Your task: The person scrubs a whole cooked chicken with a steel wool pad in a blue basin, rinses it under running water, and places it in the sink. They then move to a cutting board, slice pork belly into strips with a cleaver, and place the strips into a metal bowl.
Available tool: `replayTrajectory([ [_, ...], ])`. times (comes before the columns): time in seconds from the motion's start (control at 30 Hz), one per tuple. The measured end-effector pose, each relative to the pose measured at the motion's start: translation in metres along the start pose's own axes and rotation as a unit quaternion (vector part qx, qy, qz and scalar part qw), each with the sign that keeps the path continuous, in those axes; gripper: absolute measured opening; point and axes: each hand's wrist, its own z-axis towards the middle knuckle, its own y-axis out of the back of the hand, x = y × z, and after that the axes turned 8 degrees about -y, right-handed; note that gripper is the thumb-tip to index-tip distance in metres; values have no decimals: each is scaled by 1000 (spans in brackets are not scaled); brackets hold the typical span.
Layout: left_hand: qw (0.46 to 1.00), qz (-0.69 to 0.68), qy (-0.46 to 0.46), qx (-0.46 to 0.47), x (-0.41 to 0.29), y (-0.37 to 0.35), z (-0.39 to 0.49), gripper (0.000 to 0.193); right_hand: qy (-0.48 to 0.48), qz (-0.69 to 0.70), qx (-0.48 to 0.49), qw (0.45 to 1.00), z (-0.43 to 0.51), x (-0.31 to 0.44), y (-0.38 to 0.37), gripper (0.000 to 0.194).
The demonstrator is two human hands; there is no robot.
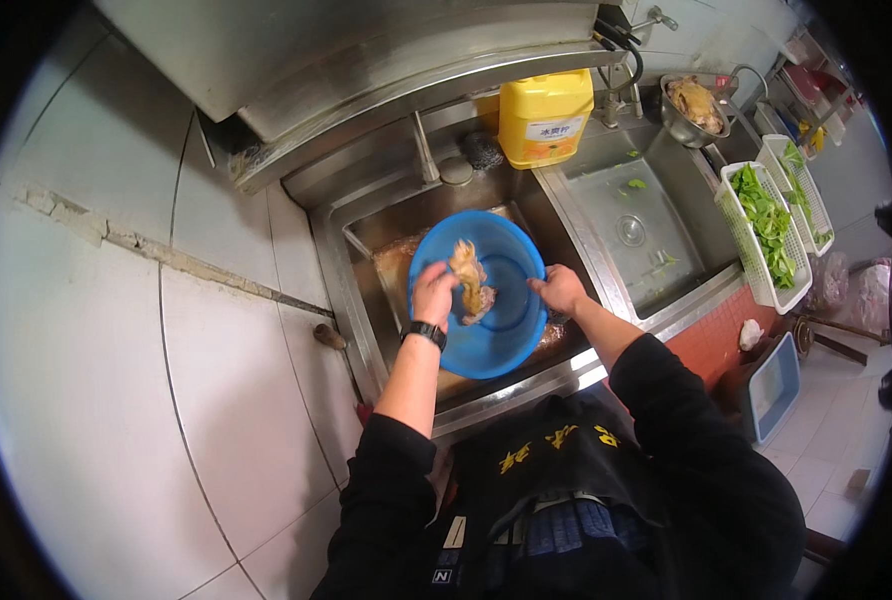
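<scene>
A round blue plastic basin [502,349] is held over the left bay of a steel double sink [566,225]. At its right rim my right hand [558,289] grips the edge, thumb over the inside. My left hand [434,292], with a black watch on the wrist, is at the basin's left side, its fingers on a piece of raw poultry [472,281], yellowish and pale, which seems to be a chicken part. The poultry lies or hangs inside the basin; how firmly it is held is blurred. Brownish wet matter [393,262] shows in the bay under the basin.
A yellow plastic jug [545,120] stands behind the sink's divider, near a dark scouring pad [483,150]. Leaf scraps lie in the right bay. Beyond it are a steel bowl [686,133] holding raw poultry and white baskets [742,210] of leafy greens. Tiled wall [236,360] borders the left.
</scene>
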Motion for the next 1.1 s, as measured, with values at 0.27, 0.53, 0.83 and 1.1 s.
replayTrajectory([
  [0.27, 949, 225, 216, -52, 114, 54, -89, 43, -107, 76, -6, 991, 31, -36, -40, 43],
  [0.53, 874, -73, 424, -224, 167, 30, -89, 27, -44, 135, 127, 982, 45, -58, -55, 58],
  [0.83, 895, -58, 318, -307, 204, 30, -47, 30, 81, -49, 290, 952, 31, -92, 35, 71],
  [1.1, 887, 147, 278, -340, 200, -10, -80, 63, -102, 458, -67, 881, 187, -192, 306, 59],
])
